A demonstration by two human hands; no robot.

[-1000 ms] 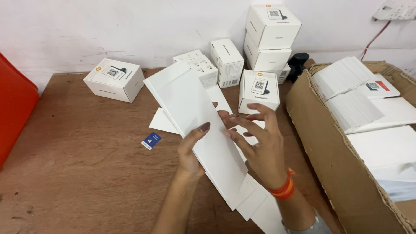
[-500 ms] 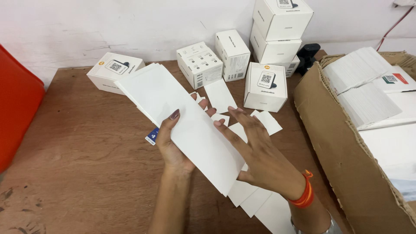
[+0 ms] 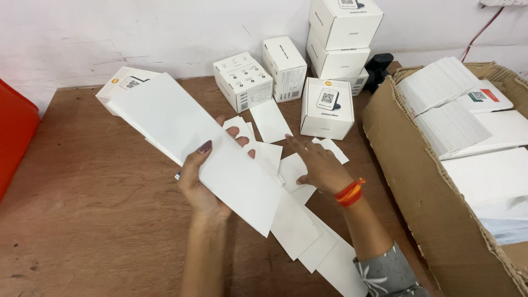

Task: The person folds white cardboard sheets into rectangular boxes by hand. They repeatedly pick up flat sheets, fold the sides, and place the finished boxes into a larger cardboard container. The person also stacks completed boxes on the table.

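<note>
Here left hand [image 3: 206, 184] grips cardboard sheets [image 3: 195, 148] aslant.

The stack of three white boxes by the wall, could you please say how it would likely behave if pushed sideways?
The stack of white boxes stands tall and its edges are not flush, so it could probably tip or shear apart. The boxes look like thin card, probably light, so they would likely slide easily on the wooden table.
</note>
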